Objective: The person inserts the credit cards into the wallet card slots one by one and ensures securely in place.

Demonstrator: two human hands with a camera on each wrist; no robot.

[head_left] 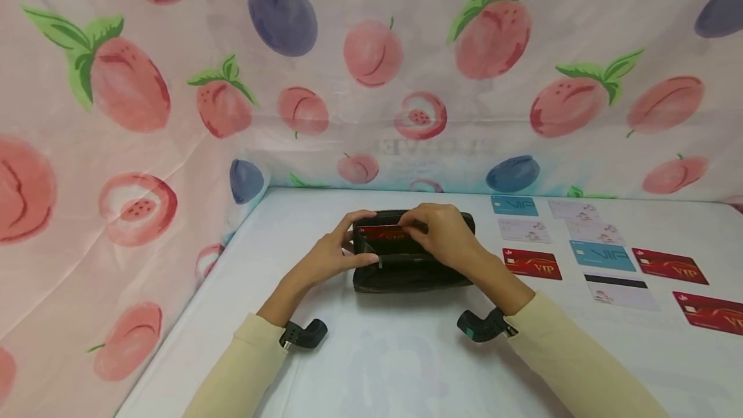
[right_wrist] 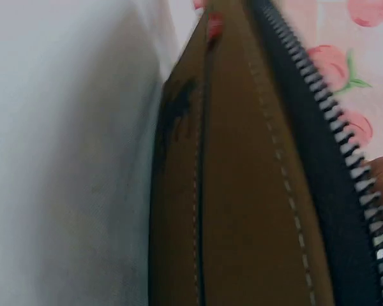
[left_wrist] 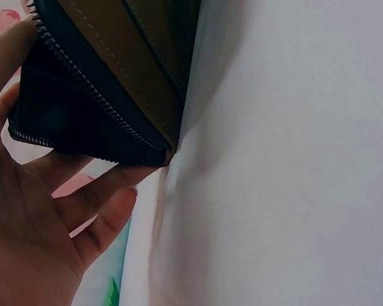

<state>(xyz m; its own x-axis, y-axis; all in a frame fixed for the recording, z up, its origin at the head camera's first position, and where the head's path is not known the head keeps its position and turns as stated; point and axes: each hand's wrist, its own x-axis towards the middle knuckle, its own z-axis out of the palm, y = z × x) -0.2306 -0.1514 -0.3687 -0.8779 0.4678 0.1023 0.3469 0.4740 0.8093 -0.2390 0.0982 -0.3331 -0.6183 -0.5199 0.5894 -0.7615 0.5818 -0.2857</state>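
A dark zip-around wallet (head_left: 406, 281) lies opened upward on the white table in the head view. At its left end my left hand (head_left: 327, 255) grips it, thumb over the near side and fingers behind. Inside the back section sits a red VIP card (head_left: 378, 232), its upper part showing. My right hand (head_left: 445, 236) pinches this card near its right end. The left wrist view has the wallet's zipped corner (left_wrist: 83, 102) between the left hand's (left_wrist: 32, 223) fingers. Brown stitched leather (right_wrist: 236, 191) and zipper teeth fill much of the right wrist view.
Several cards lie on the table to the right: red VIP cards (head_left: 533, 264), blue VIP cards (head_left: 604, 255) and pale patterned ones (head_left: 524, 231), one with a black stripe (head_left: 615, 281). A fruit-print cloth (head_left: 371, 115) hangs behind and at the left.
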